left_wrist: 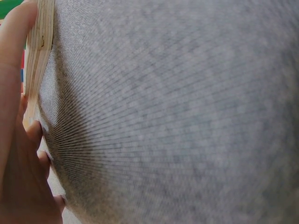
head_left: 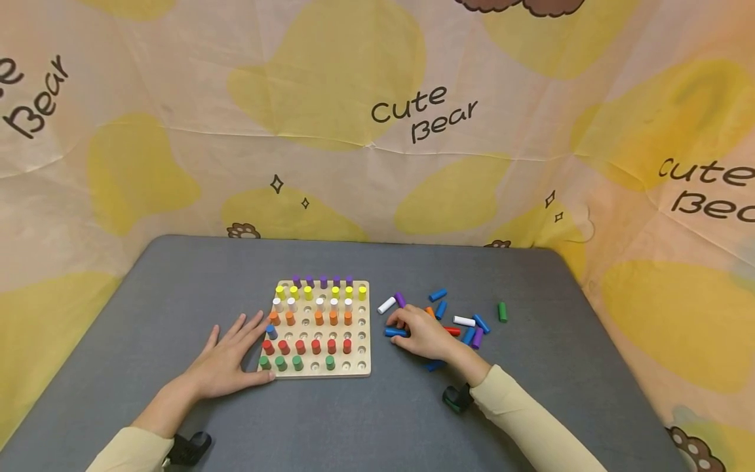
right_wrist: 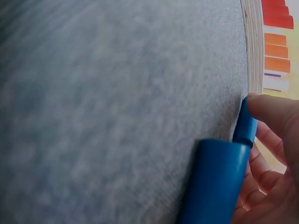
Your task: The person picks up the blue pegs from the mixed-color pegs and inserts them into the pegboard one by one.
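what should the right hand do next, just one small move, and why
Probably lift the loose blue peg toward the board, to the row with just one standing blue peg: the right hand has the loose one between thumb and fingers, and the left hand touches the board's edge.

Left grip (left_wrist: 21,168) against wooden board (left_wrist: 40,49), grey tabletop (left_wrist: 177,107) alongside
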### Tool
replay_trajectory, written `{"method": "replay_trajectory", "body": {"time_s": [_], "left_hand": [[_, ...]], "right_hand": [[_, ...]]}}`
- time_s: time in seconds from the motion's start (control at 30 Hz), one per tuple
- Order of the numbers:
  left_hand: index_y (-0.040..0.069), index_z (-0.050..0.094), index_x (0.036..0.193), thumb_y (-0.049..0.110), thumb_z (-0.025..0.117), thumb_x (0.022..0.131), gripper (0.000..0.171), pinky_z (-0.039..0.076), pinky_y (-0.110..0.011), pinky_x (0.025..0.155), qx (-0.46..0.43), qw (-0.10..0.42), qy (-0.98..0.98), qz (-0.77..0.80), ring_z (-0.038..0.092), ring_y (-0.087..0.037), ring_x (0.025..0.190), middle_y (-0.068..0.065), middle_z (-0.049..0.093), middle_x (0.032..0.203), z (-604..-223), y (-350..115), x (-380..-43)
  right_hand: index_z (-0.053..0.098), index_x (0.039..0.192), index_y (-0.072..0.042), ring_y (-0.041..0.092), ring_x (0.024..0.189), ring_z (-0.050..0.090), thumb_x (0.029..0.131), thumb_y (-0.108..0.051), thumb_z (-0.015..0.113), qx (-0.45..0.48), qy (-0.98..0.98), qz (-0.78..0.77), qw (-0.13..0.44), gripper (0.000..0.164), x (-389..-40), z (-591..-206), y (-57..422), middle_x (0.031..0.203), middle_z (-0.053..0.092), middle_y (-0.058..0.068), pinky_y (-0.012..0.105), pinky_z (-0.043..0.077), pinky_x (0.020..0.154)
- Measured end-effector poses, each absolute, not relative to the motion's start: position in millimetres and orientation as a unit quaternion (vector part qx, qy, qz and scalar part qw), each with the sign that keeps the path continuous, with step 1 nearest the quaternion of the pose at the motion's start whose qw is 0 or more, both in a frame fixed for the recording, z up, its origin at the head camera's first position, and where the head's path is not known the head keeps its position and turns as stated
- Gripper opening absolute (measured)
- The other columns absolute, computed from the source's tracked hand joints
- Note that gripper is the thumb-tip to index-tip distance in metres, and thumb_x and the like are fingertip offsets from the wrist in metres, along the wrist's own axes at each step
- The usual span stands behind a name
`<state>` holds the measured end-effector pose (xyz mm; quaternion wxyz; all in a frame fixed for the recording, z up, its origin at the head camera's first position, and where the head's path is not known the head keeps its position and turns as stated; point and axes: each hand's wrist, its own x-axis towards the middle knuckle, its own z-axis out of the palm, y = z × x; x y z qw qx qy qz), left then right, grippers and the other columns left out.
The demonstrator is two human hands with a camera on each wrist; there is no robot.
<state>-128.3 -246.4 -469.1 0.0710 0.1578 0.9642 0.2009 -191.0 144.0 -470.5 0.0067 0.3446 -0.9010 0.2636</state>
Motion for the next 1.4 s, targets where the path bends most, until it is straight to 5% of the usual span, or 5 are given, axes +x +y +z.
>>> {"method": "replay_trajectory", "body": {"time_s": [1.4], "left_hand": [[0.019,0.026,0.147,0.072,0.061,0.068,0.101,0.001,-0.069,0.102,0.157,0.064,0.965,0.199,0.013,-0.040,0.139,-0.009,0.022,0.152,-468,-246,-128]], "right_hand": [[0.059,0.095,-0.015,0.006,0.069,0.046,0.082,-0.016,0.069,0.314,-0.911,0.268,-0.022,0.016,-193,-456,130,0.081,0.050,-0.005,0.019,0.040,0.058]]}}
